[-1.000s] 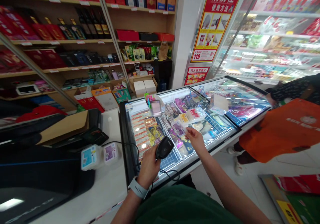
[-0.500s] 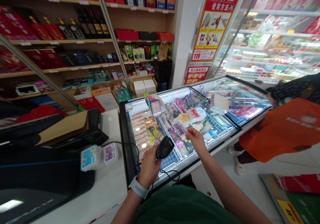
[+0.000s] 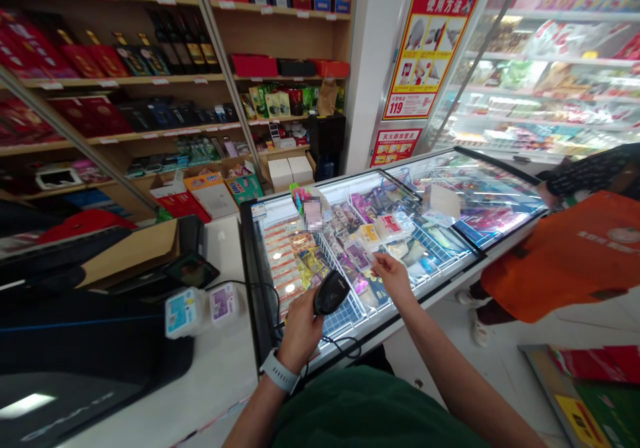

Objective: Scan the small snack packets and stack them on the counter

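My left hand (image 3: 301,328) is closed around a black barcode scanner (image 3: 332,293), whose cable trails down over the edge of the freezer. Above the glass, my right hand (image 3: 393,276) pinches the near corner of a small clear plastic box with a purple label (image 3: 359,255). Just past it on the glass lie a yellow-labelled box (image 3: 369,235) and a red-labelled box (image 3: 389,224). On the white counter to the left sit a blue-labelled box (image 3: 183,311) and another purple-labelled box (image 3: 223,303).
A glass-topped chest freezer (image 3: 480,247) stretches across the front. An open white carton (image 3: 441,205) stands on it. A person in an orange vest (image 3: 565,261) stands at the right. A dark checkout machine (image 3: 90,361) occupies the left. Shelves (image 3: 290,75) of goods line the back.
The view has shifted very slightly. Both hands keep their hold on the scanner and the purple-labelled box, almost in the same places.
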The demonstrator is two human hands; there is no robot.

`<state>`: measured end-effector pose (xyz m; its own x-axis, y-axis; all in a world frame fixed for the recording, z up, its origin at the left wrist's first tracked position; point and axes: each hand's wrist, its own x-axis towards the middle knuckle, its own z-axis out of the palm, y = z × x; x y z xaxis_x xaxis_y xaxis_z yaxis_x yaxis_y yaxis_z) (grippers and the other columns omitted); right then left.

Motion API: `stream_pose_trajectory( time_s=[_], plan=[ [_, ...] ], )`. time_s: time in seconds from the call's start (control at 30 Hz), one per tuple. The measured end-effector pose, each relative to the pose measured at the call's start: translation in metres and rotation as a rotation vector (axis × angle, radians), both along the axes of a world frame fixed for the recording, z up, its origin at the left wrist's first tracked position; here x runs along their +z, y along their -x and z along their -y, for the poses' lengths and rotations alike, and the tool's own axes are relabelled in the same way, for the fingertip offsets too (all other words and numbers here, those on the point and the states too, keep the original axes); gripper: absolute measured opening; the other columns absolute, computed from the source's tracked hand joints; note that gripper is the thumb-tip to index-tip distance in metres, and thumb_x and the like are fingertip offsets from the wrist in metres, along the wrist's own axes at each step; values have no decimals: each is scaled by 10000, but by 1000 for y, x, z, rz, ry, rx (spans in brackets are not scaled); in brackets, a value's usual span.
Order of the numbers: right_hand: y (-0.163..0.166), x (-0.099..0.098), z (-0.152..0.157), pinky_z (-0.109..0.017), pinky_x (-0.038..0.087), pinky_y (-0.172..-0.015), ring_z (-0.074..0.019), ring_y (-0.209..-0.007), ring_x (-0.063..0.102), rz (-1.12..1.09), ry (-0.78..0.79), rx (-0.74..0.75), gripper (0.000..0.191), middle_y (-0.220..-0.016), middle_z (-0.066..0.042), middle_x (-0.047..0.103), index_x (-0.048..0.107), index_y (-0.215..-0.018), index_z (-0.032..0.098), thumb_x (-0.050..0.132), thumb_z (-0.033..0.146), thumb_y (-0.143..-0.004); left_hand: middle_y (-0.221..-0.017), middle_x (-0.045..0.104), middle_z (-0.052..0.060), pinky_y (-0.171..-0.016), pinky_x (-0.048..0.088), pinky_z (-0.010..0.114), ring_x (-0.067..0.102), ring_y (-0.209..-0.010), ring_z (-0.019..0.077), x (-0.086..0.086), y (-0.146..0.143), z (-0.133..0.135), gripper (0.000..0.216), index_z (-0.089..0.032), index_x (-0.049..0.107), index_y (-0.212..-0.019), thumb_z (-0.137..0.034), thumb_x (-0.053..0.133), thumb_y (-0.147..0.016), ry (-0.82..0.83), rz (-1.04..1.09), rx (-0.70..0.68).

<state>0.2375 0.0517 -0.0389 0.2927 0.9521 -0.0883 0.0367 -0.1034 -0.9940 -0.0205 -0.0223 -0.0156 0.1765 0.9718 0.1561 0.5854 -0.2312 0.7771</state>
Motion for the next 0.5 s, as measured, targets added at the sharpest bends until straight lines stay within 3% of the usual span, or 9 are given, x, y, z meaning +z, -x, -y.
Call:
stream_pose_trajectory(
  time_s=[0.5],
  plan=[
    [0, -8, -1, -362, 590, -647, -183, -649, 663, -3, 1, -14, 553, -834, -50, 721, 703, -974, 170, 785, 577, -608, -1216, 685, 117, -1022, 473, 496, 620, -1143, 284, -5, -1, 0, 527, -164, 581, -1258, -25, 501, -757, 3, 2, 3]
  ],
)
